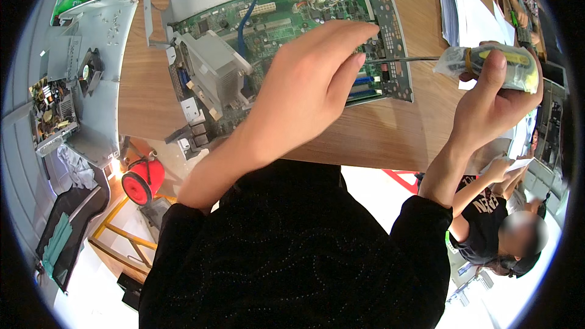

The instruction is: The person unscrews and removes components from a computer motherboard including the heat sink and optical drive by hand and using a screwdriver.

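My right hand (484,97) is wrapped round the handle of a screwdriver (518,68). Clear plastic and a brown band cover that yellow and dark handle. Its thin metal shaft runs left, level, to the thumb of my left hand (304,79), where the tip is hidden. My left hand is bent over a green motherboard (286,31), near the right edge of an opened metal chassis (395,55). Its fingers are curled, and whatever lies between them is hidden. Left of that hand a grey heatsink block (213,64) sits on the board. Blue memory slots (365,89) show below my thumb.
A blue cable (248,0) crosses the board. At left stands a metal case panel (100,85) with a power supply circuit (53,109). Papers (463,9) lie at the far right. A red round object (143,180) is below the table; another person (487,213) sits at right.
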Motion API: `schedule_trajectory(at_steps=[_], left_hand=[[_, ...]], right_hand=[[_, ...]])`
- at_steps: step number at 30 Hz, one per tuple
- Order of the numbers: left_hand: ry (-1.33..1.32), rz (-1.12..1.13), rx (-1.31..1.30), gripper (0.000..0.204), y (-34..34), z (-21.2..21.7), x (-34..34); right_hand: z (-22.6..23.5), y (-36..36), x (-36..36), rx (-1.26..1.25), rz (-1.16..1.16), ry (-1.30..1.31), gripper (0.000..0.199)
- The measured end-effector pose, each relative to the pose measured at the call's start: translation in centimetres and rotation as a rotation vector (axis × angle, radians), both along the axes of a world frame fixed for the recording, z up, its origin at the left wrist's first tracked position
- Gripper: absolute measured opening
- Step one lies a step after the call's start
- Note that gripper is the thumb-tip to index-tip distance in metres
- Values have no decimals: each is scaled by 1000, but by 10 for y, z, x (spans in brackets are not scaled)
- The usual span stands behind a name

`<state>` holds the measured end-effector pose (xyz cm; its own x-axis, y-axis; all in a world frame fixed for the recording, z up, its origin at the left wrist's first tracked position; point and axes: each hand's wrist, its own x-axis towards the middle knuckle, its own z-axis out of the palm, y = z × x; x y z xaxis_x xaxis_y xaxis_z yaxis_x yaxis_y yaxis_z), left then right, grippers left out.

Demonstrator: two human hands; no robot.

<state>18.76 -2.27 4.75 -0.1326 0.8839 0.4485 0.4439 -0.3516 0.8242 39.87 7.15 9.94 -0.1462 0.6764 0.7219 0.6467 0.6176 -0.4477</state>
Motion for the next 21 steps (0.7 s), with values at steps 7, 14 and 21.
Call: schedule_trajectory(at_steps=[7, 14, 21], left_hand=[[12, -216, -213, 26, 36, -8, 12], [-158, -527, -355, 30, 68, -6, 15], [104, -440, -159, 19, 62, 1, 10]], right_hand=[[-1, 2, -6, -16, 54, 58, 54], [-2, 8, -7, 148, 245, -11, 48], [-1, 0, -16, 128, 399, 5, 56]])
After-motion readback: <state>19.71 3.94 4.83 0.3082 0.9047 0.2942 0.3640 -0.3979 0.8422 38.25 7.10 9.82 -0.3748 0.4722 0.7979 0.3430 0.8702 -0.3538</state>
